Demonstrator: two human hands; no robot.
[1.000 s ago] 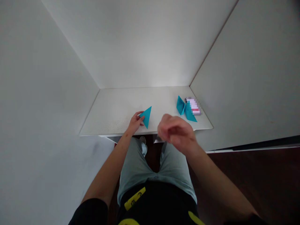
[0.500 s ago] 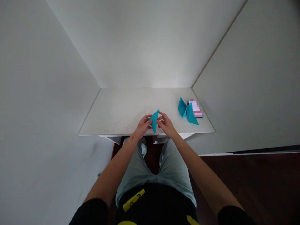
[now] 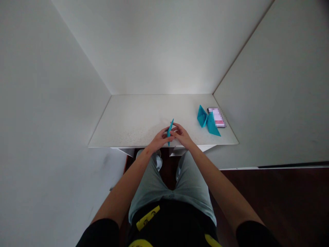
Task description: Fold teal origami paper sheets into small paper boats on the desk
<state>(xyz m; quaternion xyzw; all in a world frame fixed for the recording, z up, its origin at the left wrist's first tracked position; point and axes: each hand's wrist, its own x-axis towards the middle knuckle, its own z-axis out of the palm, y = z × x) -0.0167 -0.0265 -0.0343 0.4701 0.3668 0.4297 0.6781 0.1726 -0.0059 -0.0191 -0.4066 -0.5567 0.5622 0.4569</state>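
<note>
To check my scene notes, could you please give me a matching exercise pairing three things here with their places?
Things:
1. narrow teal folded paper
2. wide teal folded paper figure
3. flat pixelated rectangular object

Places:
A. on the white table, closest to the right wall
B. pinched between the left hand and right hand
C. lying on the table, just left of the rectangle

Pairs: 1-B, 2-C, 3-A.

A white worktop (image 3: 133, 120) stands in a niche, closed by a left wall (image 3: 38, 103), a back wall (image 3: 159, 44) and a right wall (image 3: 277, 89) (all plain white). Soft light brightens the back wall; the floor (image 3: 282, 195) is dark wood.
</note>
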